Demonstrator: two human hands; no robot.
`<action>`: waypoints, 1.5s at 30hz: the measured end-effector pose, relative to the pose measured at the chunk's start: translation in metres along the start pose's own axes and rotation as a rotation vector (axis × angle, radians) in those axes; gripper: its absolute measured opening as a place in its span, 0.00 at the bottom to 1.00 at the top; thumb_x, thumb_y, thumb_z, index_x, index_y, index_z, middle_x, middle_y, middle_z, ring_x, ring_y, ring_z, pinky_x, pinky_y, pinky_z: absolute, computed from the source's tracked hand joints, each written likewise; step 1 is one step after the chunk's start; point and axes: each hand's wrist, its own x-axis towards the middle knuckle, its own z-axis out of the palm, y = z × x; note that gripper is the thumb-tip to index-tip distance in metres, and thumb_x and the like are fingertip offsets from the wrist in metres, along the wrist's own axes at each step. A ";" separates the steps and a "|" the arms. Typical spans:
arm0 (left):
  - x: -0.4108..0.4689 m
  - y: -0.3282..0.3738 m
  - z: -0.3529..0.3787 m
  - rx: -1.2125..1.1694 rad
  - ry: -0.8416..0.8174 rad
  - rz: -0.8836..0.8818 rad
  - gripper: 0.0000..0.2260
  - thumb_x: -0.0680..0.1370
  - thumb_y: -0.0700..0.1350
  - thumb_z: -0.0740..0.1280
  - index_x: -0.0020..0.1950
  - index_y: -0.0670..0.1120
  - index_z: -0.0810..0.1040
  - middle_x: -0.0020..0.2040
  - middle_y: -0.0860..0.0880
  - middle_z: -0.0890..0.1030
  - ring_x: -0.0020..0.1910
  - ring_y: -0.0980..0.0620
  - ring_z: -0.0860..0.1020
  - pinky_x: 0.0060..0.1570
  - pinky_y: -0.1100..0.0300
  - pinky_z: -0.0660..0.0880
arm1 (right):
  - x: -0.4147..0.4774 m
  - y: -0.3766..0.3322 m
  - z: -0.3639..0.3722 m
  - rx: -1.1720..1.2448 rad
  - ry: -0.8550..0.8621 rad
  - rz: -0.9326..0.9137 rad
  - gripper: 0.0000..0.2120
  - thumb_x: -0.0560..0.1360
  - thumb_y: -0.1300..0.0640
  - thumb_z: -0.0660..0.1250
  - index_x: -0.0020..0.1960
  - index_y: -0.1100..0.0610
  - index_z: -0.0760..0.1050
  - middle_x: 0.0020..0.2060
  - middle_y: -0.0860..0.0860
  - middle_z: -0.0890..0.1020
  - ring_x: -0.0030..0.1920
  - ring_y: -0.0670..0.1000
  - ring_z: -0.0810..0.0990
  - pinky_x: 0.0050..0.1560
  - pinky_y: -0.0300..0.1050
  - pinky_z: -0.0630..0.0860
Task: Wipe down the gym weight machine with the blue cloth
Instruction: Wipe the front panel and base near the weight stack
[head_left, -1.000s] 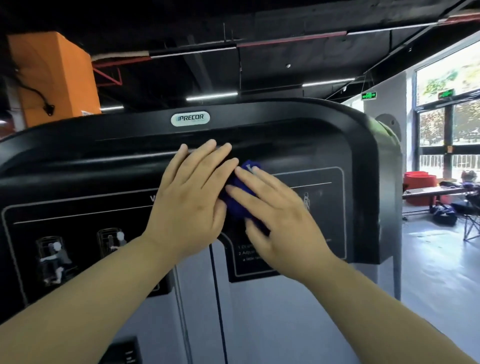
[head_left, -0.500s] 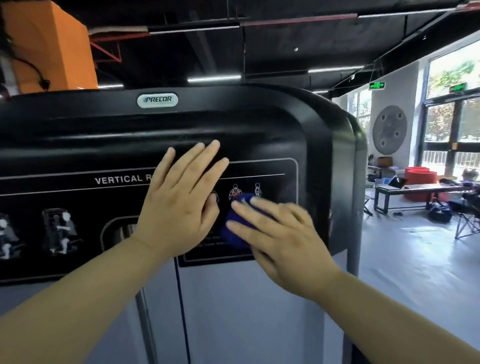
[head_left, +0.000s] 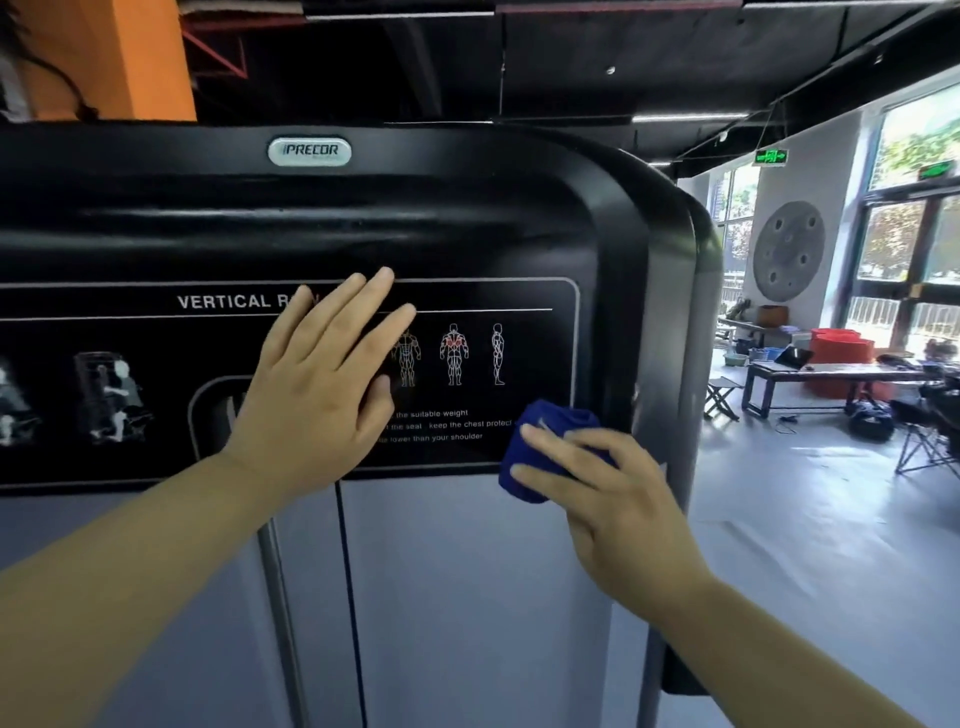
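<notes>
head view, left to right.

- orange column (head_left: 130, 57) at upper left, behind the weight machine (head_left: 467, 218). the machine's black housing fills most of the frame. precor badge (head_left: 309, 151) at top centre.
- instruction panel (head_left: 156, 332) on the housing: heading "vertical r…", exercise photos at left, three muscle figures at right, lines of white text below them.
- left forearm enters from the lower left corner and rises toward the panel. left hand (head_left: 317, 395) lies palm-flat on the panel, back of hand to the camera. fingers straight, slightly fanned, pointing up and to the right. the fingertips cover the end of the heading. thumb lies along the right side of the hand, beside the first muscle figure. it holds nothing.
- pale grey panel (head_left: 467, 597) below, with a vertical seam under the left wrist.
- blue cloth (head_left: 535, 447) is bunched into a wad at the instruction panel's lower right corner, overlapping its bottom edge and the end of the text lines.
- right forearm enters from the lower right. right hand (head_left: 618, 499) lies over the cloth, fingers extended to the left with a slight bend, pressing the wad against the machine. thumb hidden, so any pinch cannot be told.
- far right: green exit sign (head_left: 771, 156), round disc (head_left: 788, 251) on the wall, low table (head_left: 831, 371) by the windows.
</notes>
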 end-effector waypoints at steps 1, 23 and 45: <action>-0.002 -0.003 -0.001 0.007 -0.004 0.007 0.23 0.78 0.44 0.59 0.73 0.43 0.69 0.77 0.43 0.64 0.76 0.44 0.62 0.77 0.45 0.51 | 0.008 0.002 -0.003 -0.001 -0.008 -0.006 0.23 0.71 0.70 0.62 0.59 0.51 0.83 0.66 0.47 0.77 0.57 0.54 0.71 0.56 0.55 0.76; -0.030 -0.100 -0.017 0.041 0.061 0.200 0.22 0.78 0.47 0.60 0.72 0.44 0.73 0.76 0.43 0.66 0.75 0.44 0.65 0.75 0.42 0.56 | 0.122 -0.077 0.012 0.065 0.264 0.380 0.22 0.70 0.61 0.75 0.63 0.52 0.79 0.67 0.55 0.72 0.60 0.46 0.67 0.64 0.24 0.57; -0.038 -0.117 -0.015 0.021 0.092 0.273 0.22 0.78 0.45 0.58 0.72 0.43 0.73 0.76 0.43 0.67 0.75 0.44 0.65 0.75 0.44 0.59 | 0.116 -0.122 0.051 0.095 0.273 0.301 0.21 0.71 0.65 0.70 0.63 0.53 0.80 0.67 0.54 0.74 0.61 0.50 0.71 0.69 0.32 0.59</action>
